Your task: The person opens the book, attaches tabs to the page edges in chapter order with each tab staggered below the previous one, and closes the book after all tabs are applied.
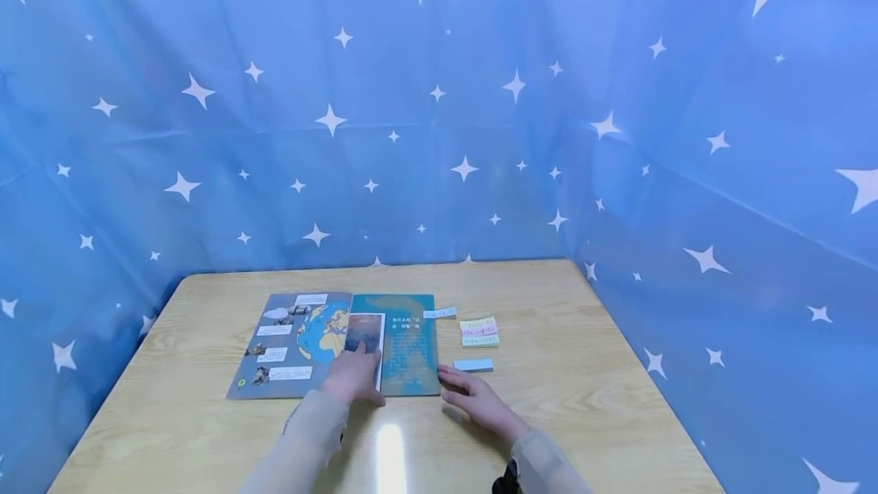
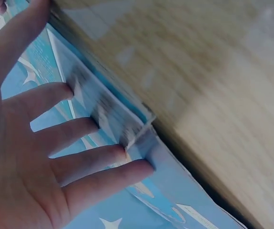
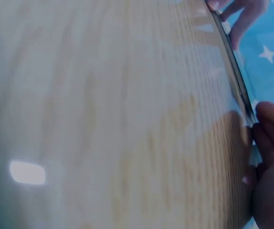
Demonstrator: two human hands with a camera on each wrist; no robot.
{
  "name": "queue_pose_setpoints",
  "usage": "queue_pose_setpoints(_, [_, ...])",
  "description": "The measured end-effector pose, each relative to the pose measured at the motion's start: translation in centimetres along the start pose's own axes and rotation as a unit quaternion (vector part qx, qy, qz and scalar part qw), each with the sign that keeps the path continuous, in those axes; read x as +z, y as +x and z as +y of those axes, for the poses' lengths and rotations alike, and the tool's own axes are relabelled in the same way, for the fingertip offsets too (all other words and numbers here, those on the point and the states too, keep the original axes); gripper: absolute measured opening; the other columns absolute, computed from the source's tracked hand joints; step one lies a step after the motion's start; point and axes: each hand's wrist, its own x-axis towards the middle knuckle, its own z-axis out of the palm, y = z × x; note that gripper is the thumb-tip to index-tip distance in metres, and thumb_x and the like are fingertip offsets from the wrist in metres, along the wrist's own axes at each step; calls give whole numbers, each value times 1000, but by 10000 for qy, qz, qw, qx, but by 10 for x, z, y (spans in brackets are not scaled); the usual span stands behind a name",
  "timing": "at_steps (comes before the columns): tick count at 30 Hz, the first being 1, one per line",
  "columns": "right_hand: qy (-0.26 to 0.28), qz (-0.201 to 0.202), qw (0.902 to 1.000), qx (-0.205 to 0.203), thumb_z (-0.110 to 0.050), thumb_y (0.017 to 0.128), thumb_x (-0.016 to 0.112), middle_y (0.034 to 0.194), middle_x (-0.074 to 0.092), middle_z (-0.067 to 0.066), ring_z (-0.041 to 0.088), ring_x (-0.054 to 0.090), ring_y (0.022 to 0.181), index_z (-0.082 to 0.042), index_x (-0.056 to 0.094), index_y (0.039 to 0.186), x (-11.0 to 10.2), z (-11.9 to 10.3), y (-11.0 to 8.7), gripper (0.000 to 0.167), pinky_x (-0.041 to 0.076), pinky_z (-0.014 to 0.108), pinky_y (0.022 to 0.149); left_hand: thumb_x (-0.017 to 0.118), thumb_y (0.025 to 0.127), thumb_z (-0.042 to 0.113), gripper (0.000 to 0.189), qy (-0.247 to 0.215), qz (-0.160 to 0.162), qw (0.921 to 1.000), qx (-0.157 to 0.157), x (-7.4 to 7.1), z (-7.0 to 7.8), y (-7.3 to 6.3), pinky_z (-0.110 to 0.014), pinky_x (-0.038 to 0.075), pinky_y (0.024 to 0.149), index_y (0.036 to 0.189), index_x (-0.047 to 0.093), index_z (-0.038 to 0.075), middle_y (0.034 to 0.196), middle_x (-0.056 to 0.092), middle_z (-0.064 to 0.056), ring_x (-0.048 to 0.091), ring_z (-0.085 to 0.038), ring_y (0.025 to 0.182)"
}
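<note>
An open picture book (image 1: 410, 349) lies on the table, with a globe drawing on its left page and a teal right page. A narrow picture strip (image 1: 365, 330) lies along the inner side of the right page. My left hand (image 1: 355, 376) rests on this strip near the fold, its fingers spread and its thumb by the book's lower edge; the left wrist view shows the same hand (image 2: 55, 148) with fingertips on the pages. At the lower right corner of the book, my right hand (image 1: 480, 401) touches the edge with extended fingers, its thumb apart in the right wrist view.
A pale blue sticky tab (image 1: 440, 312) sticks out from the book's right edge. To the right lie a pad of coloured note strips (image 1: 479, 332) with handwriting and a light blue strip pad (image 1: 473, 365). A blue star-patterned curtain (image 1: 411, 97) hangs behind the wooden table (image 1: 590, 402).
</note>
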Motion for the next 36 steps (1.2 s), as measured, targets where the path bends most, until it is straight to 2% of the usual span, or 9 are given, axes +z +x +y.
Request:
queue_pose_setpoints(6, [94,61,9999,-41,-24,100,55,151,40,9,34,28,141,-3,50,140,-5,1,2,46,21,55,113,88,66,38,86,64,-39,10000,-8,-5,-1,2,-59,34,104,140,53,11,148,36,-28,37,-50,130])
queue_pose_setpoints(13, [506,481,9975,99,-18,101,53,149,39,18,38,28,140,2,50,138,-9,-5,-1,43,21,55,113,83,72,45,72,280,-138,9989,355,-17,-3,4,-52,41,102,133,61,16,141,50,-18,47,-41,126])
queue_pose_setpoints(16, [274,504,9983,85,-19,100,54,148,41,19,39,31,138,3,51,136,-9,-8,-1,43,23,54,112,79,78,44,55,303,-141,9983,488,-20,-9,3,-48,44,100,125,68,17,132,60,-11,53,-34,123])
queue_pose_setpoints(20, [-642,139,9978,-10,-24,98,57,149,39,17,39,32,138,1,52,136,-8,-11,-2,46,26,55,111,72,86,40,39,274,-118,9969,724,-18,-16,0,-44,46,98,115,73,15,121,66,-6,58,-29,116])
queue_pose_setpoints(22, [-1273,-167,9917,-81,-28,97,58,151,37,15,37,33,138,-1,51,138,-8,-14,-3,49,27,55,111,71,88,38,34,200,-104,9966,790,-17,-17,-1,-43,48,95,112,74,14,115,68,-5,61,-27,110])
queue_pose_setpoints(24, [-1925,-448,9801,-180,-32,95,59,152,36,13,36,33,138,-3,49,140,-9,-16,-5,54,27,55,111,69,89,37,33,211,-71,9960,866,-16,-18,-2,-43,50,91,111,74,14,111,69,-4,63,-26,105])
queue_pose_setpoints(27, [-2542,-686,9643,-274,-35,93,61,154,34,11,34,31,139,-4,45,143,-9,-20,-8,61,26,54,112,69,88,39,34,388,68,9945,971,-15,-17,-5,-41,52,87,111,74,14,106,70,-2,65,-23,98])
queue_pose_setpoints(32, [-3085,-710,9478,-378,-35,93,63,154,32,12,33,30,140,-2,43,144,-5,-25,-10,64,26,51,112,73,84,42,28,598,212,9923,1063,-13,-14,-8,-34,51,69,96,74,17,83,65,5,58,-15,73])
queue_pose_setpoints(36, [-3707,-662,9245,-587,-31,92,64,152,35,17,35,34,138,1,47,140,1,-30,-12,60,31,49,110,78,79,42,24,539,274,9925,1065,-10,-12,-9,-29,44,58,82,70,19,68,54,9,47,-11,61])
